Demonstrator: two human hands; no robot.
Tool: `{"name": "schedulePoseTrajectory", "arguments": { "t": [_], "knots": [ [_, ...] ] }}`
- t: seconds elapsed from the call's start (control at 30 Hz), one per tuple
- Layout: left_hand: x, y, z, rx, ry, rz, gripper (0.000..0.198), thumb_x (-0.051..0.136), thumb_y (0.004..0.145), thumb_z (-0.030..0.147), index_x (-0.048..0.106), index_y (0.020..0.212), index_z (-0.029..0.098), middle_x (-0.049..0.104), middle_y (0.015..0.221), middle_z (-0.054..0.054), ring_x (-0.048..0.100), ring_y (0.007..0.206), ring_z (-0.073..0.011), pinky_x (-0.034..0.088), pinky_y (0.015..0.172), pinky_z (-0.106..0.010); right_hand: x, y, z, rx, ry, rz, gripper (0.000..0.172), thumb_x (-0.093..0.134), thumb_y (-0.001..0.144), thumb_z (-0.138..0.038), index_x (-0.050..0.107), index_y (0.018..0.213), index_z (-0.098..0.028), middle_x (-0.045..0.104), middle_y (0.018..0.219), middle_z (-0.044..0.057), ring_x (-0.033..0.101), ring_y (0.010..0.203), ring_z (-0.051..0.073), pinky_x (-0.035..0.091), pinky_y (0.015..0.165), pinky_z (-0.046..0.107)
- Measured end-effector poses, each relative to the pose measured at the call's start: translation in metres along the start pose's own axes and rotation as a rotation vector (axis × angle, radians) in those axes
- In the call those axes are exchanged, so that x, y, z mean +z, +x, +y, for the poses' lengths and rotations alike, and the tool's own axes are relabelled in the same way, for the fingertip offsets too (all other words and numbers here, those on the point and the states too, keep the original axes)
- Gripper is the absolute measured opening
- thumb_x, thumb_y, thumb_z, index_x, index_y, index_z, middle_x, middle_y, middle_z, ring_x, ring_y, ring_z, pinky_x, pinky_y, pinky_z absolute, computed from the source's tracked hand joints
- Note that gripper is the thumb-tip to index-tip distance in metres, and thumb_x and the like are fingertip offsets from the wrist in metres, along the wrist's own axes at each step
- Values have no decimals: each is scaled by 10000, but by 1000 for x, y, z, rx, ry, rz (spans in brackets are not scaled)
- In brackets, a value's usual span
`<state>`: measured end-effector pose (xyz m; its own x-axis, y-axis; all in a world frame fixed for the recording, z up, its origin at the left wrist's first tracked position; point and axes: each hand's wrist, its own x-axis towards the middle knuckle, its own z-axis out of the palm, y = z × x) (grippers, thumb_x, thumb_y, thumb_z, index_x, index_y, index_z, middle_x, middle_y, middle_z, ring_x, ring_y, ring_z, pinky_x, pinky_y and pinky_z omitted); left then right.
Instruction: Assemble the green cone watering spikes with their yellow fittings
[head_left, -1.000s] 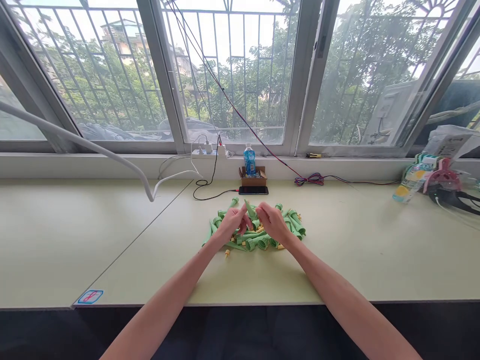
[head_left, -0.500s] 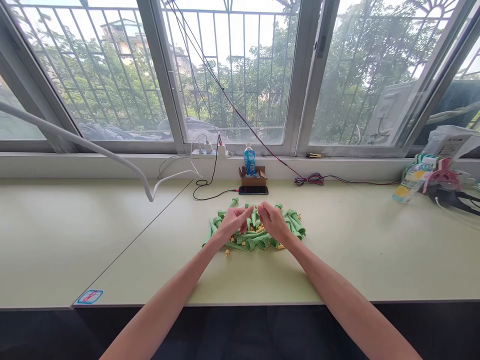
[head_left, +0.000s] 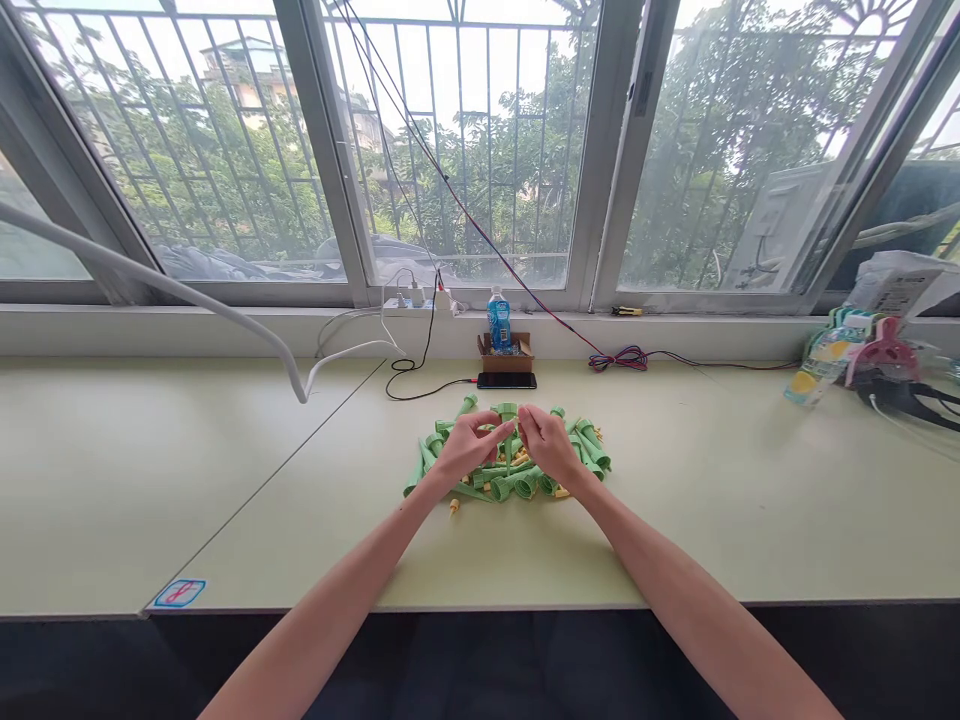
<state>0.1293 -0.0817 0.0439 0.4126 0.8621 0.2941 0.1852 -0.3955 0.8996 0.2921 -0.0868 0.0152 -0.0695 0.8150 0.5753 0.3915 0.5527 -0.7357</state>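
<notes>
A heap of green cone-shaped plastic pieces [head_left: 589, 447] with small yellow bits among them lies on the pale table [head_left: 675, 510]. Both hands hover over the heap's middle. My left hand [head_left: 466, 448] and my right hand [head_left: 546, 443] pinch one green cone [head_left: 508, 428] between them; it stands upright, wide end up, tip pointing down. Fingers of both hands are curled around it. One yellow bit [head_left: 454, 506] lies loose at the heap's near left edge.
Behind the heap lie a black phone [head_left: 507, 381] and a small cardboard box holding a blue bottle [head_left: 499, 320]. Cables and a power strip [head_left: 417, 301] run along the sill. A white hose [head_left: 187, 295] crosses the left. Bags and clutter [head_left: 877, 350] sit far right.
The green cone between my hands has turned from slanting with its tip up-left to standing upright with its wide end on top. Both hands stayed over the heap.
</notes>
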Motion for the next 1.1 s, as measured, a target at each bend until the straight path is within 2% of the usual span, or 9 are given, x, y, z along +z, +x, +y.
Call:
{"name": "schedulePoseTrajectory", "arguments": {
  "t": [0.13, 0.4, 0.6, 0.67, 0.73, 0.87, 0.97, 1.1],
  "knots": [
    [1, 1, -5, 34, -23, 14, 361, 692, 762, 489, 536, 708, 168, 435, 517, 54, 464, 419, -79, 355, 393, -194, 1, 1, 1, 38, 20, 12, 432, 317, 986, -477, 385, 647, -217, 426, 509, -26, 368, 459, 117, 307, 480, 266],
    [1, 2, -9, 69, -6, -29, 362, 647, 800, 488, 633, 959, 163, 622, 816, -19, 517, 489, -73, 408, 401, -187, 2, 1, 3, 36, 34, 35, 454, 318, 975, -517, 387, 642, -217, 440, 508, -24, 379, 451, 114, 304, 463, 262],
    [4, 2, -8, 48, -45, 28, 443, 642, 800, 527, 560, 1065, 181, 633, 1024, -66, 558, 479, -69, 382, 355, -181, -1, 1, -1, 48, 18, 105, 451, 316, 975, -524, 406, 661, -213, 448, 531, -23, 384, 466, 112, 313, 474, 253],
    [4, 2, -7, 55, -69, 58, 421, 602, 831, 539, 556, 1053, 184, 641, 972, -56, 563, 481, -78, 381, 355, -183, -3, 0, -4, 55, 5, 135, 450, 311, 977, -520, 408, 662, -214, 452, 533, -21, 393, 474, 114, 318, 479, 250],
    [3, 3, -7, 56, -89, 80, 399, 558, 855, 559, 575, 949, 171, 639, 814, -30, 547, 463, -84, 384, 369, -187, -4, 0, -6, 56, -2, 153, 444, 304, 979, -517, 403, 670, -215, 454, 536, -20, 400, 483, 116, 322, 485, 247],
    [1, 4, -6, -3, -128, 57, 575, 445, 878, 641, 603, 660, 134, 559, 539, -20, 498, 410, -92, 375, 388, -204, -5, -1, -7, 34, -5, 149, 431, 291, 983, -514, 381, 683, -218, 456, 556, -23, 402, 499, 113, 331, 501, 240],
    [2, 3, -3, -71, -164, -4, 690, 375, 882, 681, 618, 558, 123, 577, 499, -46, 477, 380, -85, 357, 388, -209, -4, -2, -6, -1, -21, 121, 417, 288, 985, -503, 364, 692, -217, 464, 581, -24, 391, 510, 107, 335, 515, 234],
    [2, 3, -1, -108, -194, -55, 706, 365, 871, 704, 663, 584, 130, 638, 543, -64, 476, 368, -87, 360, 389, -220, -4, -3, -6, -69, -56, 61, 392, 297, 985, -478, 346, 699, -214, 461, 609, -24, 379, 537, 105, 336, 540, 232]
  ]
}}
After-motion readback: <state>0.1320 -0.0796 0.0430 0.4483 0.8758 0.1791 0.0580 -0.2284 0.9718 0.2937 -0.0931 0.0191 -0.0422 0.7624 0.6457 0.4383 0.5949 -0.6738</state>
